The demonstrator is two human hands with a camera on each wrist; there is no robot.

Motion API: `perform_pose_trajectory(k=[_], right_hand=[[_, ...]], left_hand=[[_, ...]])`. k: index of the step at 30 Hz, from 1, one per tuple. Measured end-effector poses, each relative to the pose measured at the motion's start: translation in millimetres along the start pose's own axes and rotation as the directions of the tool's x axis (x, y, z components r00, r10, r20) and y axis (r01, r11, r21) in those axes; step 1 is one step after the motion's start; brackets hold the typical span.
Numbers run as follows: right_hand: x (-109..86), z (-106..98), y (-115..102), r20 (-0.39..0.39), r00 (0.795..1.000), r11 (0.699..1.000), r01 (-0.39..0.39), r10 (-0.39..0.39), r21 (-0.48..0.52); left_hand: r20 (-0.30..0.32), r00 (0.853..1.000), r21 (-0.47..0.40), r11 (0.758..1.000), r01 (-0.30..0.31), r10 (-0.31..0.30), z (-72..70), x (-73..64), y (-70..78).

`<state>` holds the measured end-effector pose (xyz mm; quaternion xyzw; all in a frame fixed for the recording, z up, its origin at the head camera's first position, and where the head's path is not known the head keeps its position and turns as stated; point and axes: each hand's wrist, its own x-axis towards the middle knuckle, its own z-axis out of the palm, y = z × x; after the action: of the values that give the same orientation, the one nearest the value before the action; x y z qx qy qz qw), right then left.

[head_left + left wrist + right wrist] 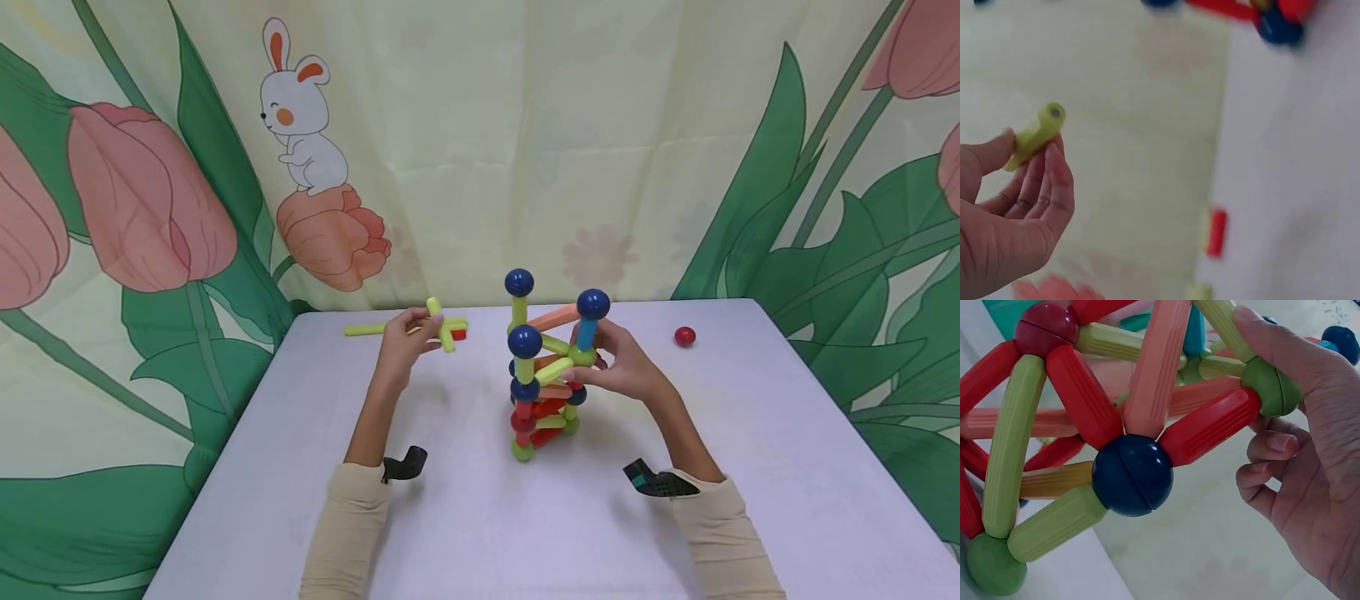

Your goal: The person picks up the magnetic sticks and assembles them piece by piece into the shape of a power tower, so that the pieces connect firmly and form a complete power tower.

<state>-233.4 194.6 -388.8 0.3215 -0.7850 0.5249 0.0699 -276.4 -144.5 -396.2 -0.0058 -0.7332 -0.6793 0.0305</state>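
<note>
A tower of magnetic rods and balls (551,392) stands upright near the middle of the table. At its upper right corner, my right hand (622,362) grips a green ball (1270,387), the thumb also lying along a yellow-green rod (1225,326). Above that ball rises a blue rod (586,335) topped with a dark blue ball (593,303). Left of the tower and apart from it, my left hand (402,346) pinches a loose yellow-green magnetic rod (1036,136) between thumb and fingertips. One round end of this rod faces the left wrist camera.
Behind the left hand, more yellow-green rods (365,330) and a small red rod (459,335) lie at the table's back edge. A red ball (685,337) rests at the back right. A printed curtain (465,150) hangs behind the white table (480,533).
</note>
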Motion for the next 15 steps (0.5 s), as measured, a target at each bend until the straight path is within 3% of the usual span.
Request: perform_pose_trajectory(k=[3,7,11,15], right_hand=[[-0.3,3,-1,-0.003,1.0,1.0,0.012,-0.013,-0.015],[-0.4,7,-5,-0.004,1.0,0.999,0.028,-0.028,-0.041],[-0.1,10,-8,-0.008,0.999,0.997,0.035,-0.036,-0.069],[-1.2,14,-11,-0.011,0.999,0.995,0.046,-0.047,-0.086]], left_hand=[[0.121,0.991,-0.079,0.996,-0.052,0.061,20.8,-17.8,27.8],[0.207,0.969,-0.105,0.988,-0.117,0.137,37.5,-33.0,49.5],[0.256,0.954,-0.114,0.985,-0.132,0.158,46.1,-38.9,54.6],[0.308,0.943,-0.106,0.989,-0.099,0.127,51.1,-42.7,50.2]])
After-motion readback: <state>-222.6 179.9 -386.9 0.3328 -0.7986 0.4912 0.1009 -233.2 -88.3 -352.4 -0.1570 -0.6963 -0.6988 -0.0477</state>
